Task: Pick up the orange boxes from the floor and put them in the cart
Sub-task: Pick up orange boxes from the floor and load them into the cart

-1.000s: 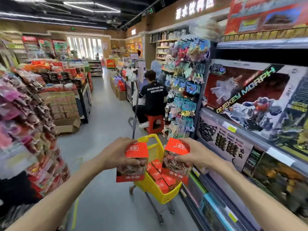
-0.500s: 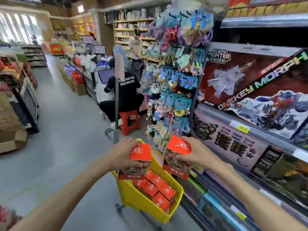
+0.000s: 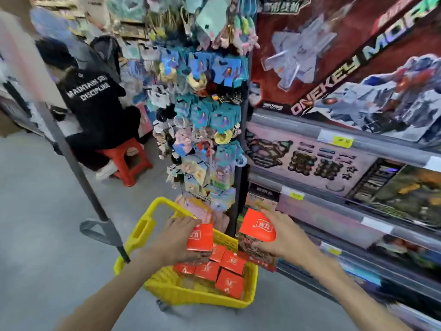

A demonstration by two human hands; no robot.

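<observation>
Progress: you are well into the job, by the look of the cart [image 3: 133,231]; several orange boxes already lie in it and two more are on their way in.
Left hand [image 3: 175,238]: your fingers are wrapped round one box [image 3: 200,237], held over the cart's middle, just above the boxes inside.
Right hand [image 3: 282,240]: your fingers are clamped on a second box [image 3: 256,229], which hangs at the cart's right rim, partly over it, beside the shelf [image 3: 310,133].
Cart contents: a loose layer of at least five boxes [image 3: 230,281], packed along the right and near sides; none stands upright that I can tell. Yellow mesh floor shows at the near left corner, so there looks to be room.
Left to do: lower and let go of both boxes.
Floor [image 3: 47,235]: no orange box shows on the stretch in view, but whether more remain out of frame you cannot judge from here.
</observation>
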